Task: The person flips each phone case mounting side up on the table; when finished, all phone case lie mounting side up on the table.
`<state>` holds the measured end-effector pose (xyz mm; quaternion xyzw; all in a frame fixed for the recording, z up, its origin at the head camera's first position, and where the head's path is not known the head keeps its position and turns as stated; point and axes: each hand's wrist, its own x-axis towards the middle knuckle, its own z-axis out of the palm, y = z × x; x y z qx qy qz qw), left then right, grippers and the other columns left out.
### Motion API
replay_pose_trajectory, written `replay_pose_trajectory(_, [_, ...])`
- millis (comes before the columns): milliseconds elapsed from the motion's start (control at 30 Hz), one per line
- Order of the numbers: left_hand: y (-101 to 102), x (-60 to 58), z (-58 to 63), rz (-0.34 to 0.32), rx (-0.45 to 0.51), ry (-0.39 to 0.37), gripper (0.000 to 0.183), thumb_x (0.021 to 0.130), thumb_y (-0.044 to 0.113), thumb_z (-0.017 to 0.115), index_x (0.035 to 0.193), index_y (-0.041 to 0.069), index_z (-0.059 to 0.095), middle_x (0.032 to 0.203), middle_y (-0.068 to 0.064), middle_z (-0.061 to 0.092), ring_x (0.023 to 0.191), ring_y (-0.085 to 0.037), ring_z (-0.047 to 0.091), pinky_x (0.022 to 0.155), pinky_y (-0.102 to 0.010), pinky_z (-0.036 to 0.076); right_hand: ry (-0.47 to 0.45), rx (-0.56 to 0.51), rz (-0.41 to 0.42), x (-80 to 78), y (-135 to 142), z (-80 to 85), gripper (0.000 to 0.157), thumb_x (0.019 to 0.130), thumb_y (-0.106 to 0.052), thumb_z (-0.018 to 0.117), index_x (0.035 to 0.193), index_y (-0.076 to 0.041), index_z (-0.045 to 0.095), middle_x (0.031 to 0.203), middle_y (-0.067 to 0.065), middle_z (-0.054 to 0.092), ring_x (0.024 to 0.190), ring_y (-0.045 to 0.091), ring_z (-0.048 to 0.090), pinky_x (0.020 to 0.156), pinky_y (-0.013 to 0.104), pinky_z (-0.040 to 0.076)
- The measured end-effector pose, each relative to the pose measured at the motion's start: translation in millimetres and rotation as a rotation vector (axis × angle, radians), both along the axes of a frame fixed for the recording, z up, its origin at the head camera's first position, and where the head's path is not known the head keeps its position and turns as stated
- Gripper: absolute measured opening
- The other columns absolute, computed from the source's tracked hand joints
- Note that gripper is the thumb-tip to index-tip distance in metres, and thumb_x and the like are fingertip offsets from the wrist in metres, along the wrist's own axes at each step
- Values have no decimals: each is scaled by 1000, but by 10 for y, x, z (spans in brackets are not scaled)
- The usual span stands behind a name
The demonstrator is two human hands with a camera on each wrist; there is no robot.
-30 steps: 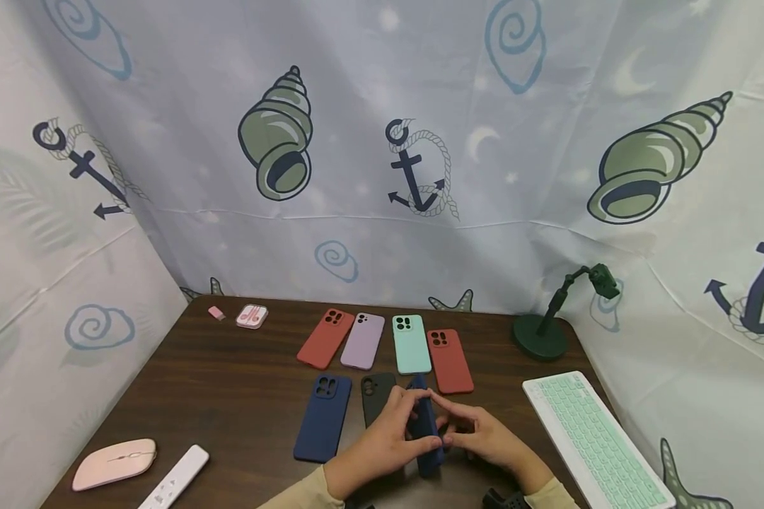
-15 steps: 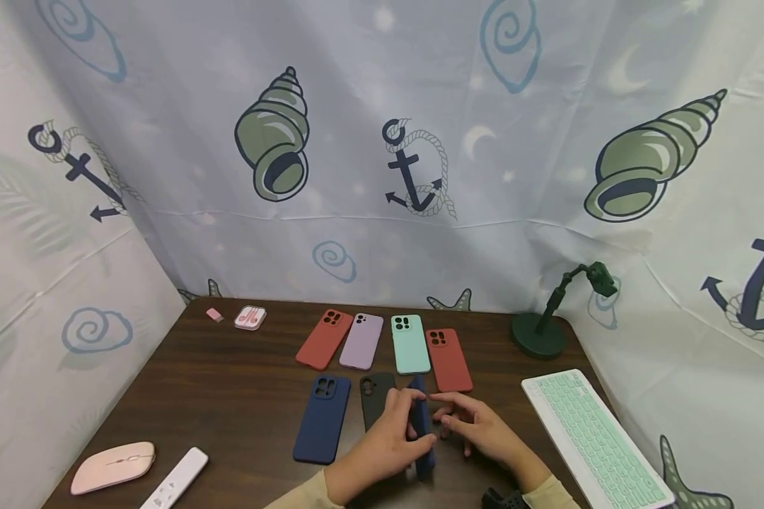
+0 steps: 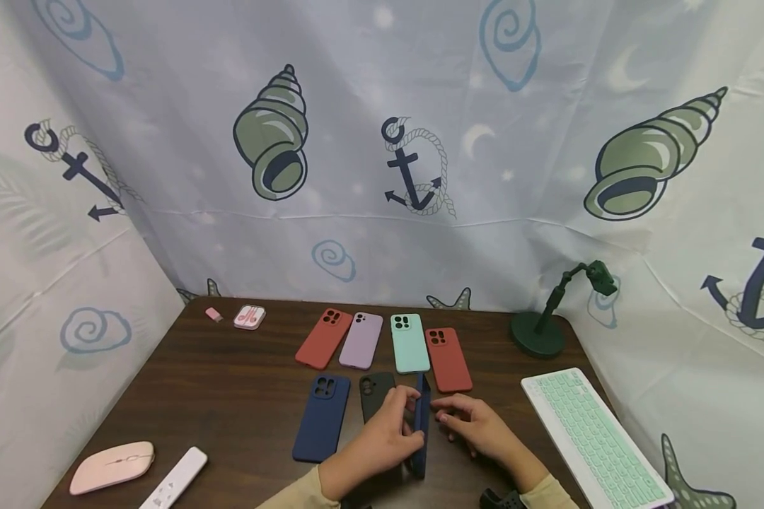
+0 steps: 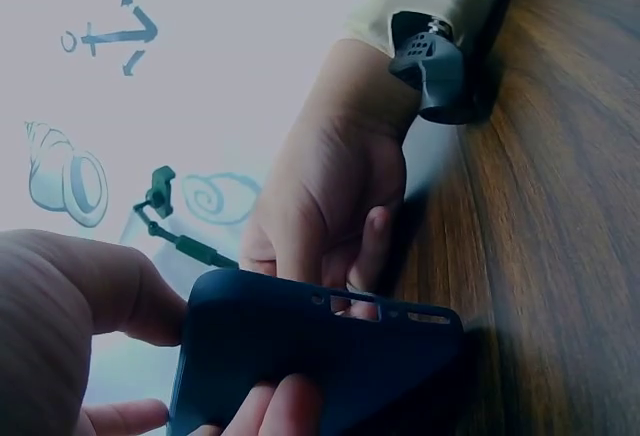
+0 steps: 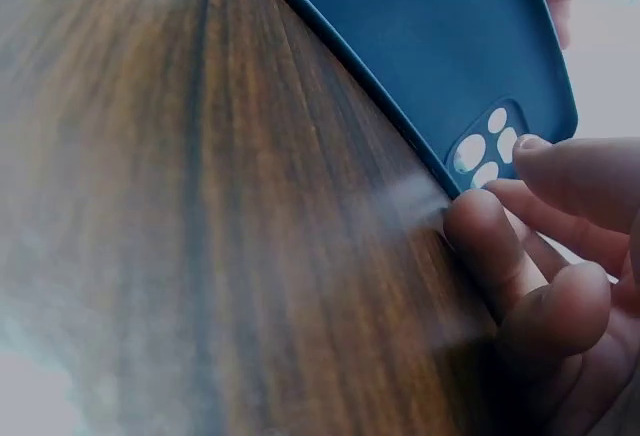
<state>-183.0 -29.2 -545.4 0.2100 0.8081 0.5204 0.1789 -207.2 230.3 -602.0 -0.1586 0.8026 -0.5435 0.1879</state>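
Note:
My left hand [image 3: 385, 428] holds a dark blue phone case [image 3: 422, 428] by its long edges, thumb on the near side and fingers toward the far end. The case stands on its long side, seen almost edge-on in the head view. In the left wrist view its end with port cutouts shows, and the fingers [image 4: 290, 406] lie against its face. The right wrist view shows the case's inside [image 5: 430, 36] with round camera holes. My right hand [image 3: 477, 424] is just right of it, fingers loosely bent; whether a fingertip touches the case I cannot tell.
Behind lie two red cases [image 3: 325, 339] [image 3: 448, 360], a lilac case [image 3: 361, 343] and a mint case [image 3: 410, 345]. A blue case [image 3: 321, 418] and a black case [image 3: 372, 396] are left. A keyboard [image 3: 595, 438], lamp [image 3: 539, 334], mouse [image 3: 112, 467] and white remote-like bar [image 3: 175, 479] stand around.
The right hand's fingers and thumb have come off the blue case and drawn slightly right. The left hand has shifted the case a little left and turned it more edge-on.

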Motion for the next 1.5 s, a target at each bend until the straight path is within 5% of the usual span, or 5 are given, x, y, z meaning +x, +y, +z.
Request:
replay_pose_trajectory(433, [-18,-64,-22,15,-23,-10,62,89,10,72,141,3,40,124,-17,47,79,-10,58,65,-25,50,-63,-53,-111,-17,-24,18,37,101,-30,63,134,-13,65,108,14,74,48,13,54,35,36,44])
replay_pose_trajectory(833, [-81,-224,-166,44,-321,296,59,88,25,78,139,7,56,114,0,56,100,-12,46,84,-29,43,-84,-123,-190,-18,-36,9,41,101,-23,63,141,-13,59,111,19,68,56,17,62,40,42,50])
replay_pose_trajectory(1267, [-55,-184,-256,-41,-534,487,63,90,35,77,141,3,58,111,-1,54,92,-13,36,79,-26,39,-86,-145,-242,-25,-38,-20,41,100,-19,64,141,-14,58,108,19,62,55,19,62,40,46,51])
replay_pose_trajectory(1500, [-40,-186,-305,-56,-543,515,64,92,38,74,144,4,56,111,0,53,92,-12,36,78,-24,38,-91,-131,-277,-6,-47,1,40,99,-17,65,139,-14,58,105,19,61,56,21,61,41,48,51])
